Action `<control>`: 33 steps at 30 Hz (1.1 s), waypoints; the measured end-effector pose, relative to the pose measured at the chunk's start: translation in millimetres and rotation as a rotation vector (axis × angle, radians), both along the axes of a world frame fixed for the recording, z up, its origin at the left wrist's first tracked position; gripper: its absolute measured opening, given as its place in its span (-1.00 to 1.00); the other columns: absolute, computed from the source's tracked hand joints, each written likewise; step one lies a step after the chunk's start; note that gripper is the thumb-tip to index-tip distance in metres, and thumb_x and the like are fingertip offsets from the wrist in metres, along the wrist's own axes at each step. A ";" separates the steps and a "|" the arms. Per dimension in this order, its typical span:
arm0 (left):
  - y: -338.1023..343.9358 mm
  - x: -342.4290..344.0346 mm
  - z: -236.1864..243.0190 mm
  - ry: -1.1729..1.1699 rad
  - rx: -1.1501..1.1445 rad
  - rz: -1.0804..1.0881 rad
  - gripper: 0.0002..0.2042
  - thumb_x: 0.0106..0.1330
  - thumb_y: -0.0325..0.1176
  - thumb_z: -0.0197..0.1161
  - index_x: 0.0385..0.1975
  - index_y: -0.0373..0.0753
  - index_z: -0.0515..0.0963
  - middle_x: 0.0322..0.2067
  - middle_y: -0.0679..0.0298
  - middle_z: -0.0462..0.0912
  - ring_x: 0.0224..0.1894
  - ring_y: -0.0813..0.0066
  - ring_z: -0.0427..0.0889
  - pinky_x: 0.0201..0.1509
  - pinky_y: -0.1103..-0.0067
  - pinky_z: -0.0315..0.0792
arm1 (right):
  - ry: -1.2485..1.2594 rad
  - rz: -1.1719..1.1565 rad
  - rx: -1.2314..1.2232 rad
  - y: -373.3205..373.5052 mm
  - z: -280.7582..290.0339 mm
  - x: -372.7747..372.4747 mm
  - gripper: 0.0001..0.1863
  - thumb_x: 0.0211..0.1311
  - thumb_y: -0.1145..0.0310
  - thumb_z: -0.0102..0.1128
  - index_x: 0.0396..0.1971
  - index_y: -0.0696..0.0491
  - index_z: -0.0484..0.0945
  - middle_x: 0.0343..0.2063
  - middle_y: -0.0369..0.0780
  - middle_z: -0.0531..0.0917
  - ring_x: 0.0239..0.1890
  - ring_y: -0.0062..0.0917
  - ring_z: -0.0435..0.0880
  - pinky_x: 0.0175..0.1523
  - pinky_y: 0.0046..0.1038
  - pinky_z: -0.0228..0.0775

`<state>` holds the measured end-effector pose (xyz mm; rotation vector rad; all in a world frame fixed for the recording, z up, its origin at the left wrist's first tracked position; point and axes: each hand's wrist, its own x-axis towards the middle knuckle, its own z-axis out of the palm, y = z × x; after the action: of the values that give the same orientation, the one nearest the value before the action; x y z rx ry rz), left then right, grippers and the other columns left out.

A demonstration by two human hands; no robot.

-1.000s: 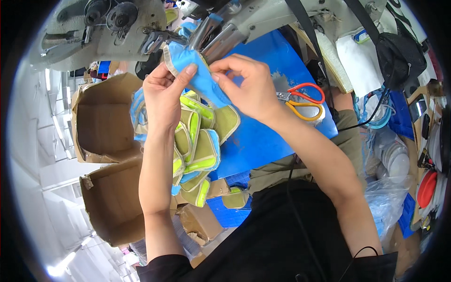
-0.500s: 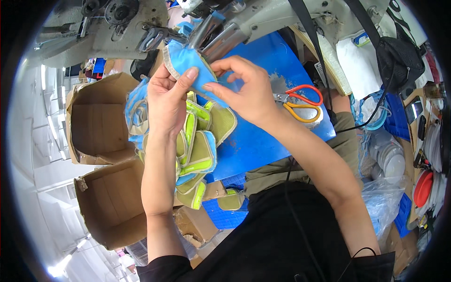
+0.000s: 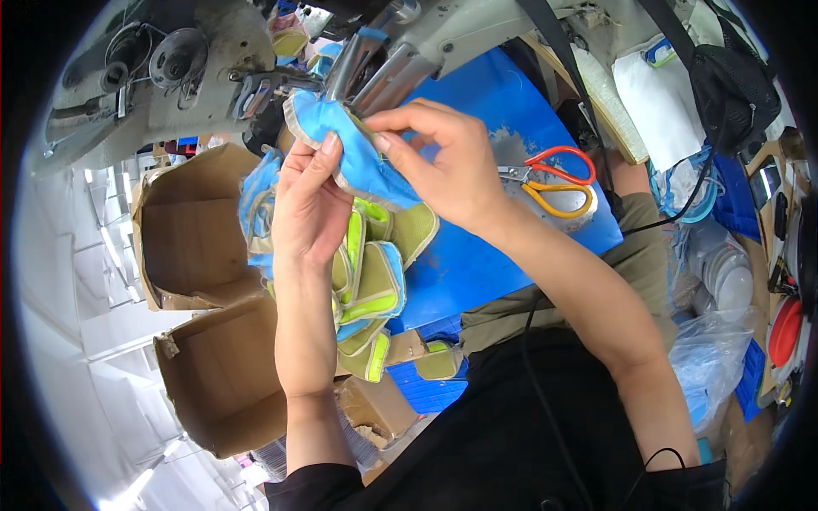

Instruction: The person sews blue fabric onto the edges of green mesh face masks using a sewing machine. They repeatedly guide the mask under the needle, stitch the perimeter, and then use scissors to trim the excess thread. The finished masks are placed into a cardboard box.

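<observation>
My left hand [image 3: 313,200] pinches a light blue fabric piece [image 3: 369,170] with pale binding along its edge, thumb on the blue face. My right hand [image 3: 447,170] holds the same piece at its right edge, thumb and forefinger closed on it. The piece is bent, just below the machine's metal attachment [image 3: 382,77]. Beneath lies a pile of olive pieces [image 3: 375,281] with neon yellow strips and blue backing, on a blue work surface [image 3: 456,281]. More blue fabric [image 3: 260,204] is bunched at the left. Scissors [image 3: 557,194] with red and orange handles lie right of my right hand.
Two open cardboard boxes [image 3: 192,226] stand at the left, one below the other. The grey machine body [image 3: 128,106] spans the top. A black pouch [image 3: 728,98] hangs at upper right beside white paper [image 3: 656,102]. A plastic bag [image 3: 707,366] and stacked round items are at the right.
The blue piece is more bent and curled at its upper edge. Both hands keep hold of it; my left thumb sits slightly higher and further left. The whole view has shifted slightly.
</observation>
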<state>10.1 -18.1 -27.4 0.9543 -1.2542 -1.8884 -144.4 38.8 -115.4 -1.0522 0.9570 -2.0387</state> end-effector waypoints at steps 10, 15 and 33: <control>11.3 -17.9 -10.0 -0.231 -0.500 0.218 -0.77 0.25 -0.54 0.45 -0.11 -0.34 0.66 -0.22 0.25 0.76 -0.24 0.63 0.69 -0.08 0.65 0.55 | 0.101 0.037 0.021 -1.3 1.0 -7.3 -0.85 0.25 0.56 0.27 -0.19 0.17 0.70 -0.30 -0.18 0.73 -0.24 -0.51 0.70 -0.16 -0.51 0.52; 18.2 -22.1 -9.5 -0.321 -0.596 0.233 -0.78 0.23 -0.57 0.45 -0.13 -0.35 0.67 -0.23 0.26 0.76 -0.22 0.63 0.69 -0.09 0.66 0.56 | 0.118 -0.020 -0.014 -1.2 -2.1 -1.3 -0.82 0.17 0.52 0.36 -0.20 0.14 0.67 -0.31 -0.19 0.71 -0.28 -0.46 0.70 -0.22 -0.48 0.52; 11.1 -32.1 11.4 -0.214 -0.339 0.196 -0.74 0.20 -0.58 0.42 -0.12 -0.29 0.60 -0.28 0.35 0.74 -0.30 0.71 0.66 -0.18 0.68 0.54 | -0.129 0.282 0.203 8.9 23.2 -4.9 -0.81 0.26 0.61 0.35 -0.15 0.23 0.60 -0.24 -0.25 0.71 -0.23 -0.69 0.66 -0.07 -0.61 0.53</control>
<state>-22.0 -7.1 -16.0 1.0689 -1.4876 -1.3960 -149.3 47.7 -92.2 -0.8817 0.8742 -1.7177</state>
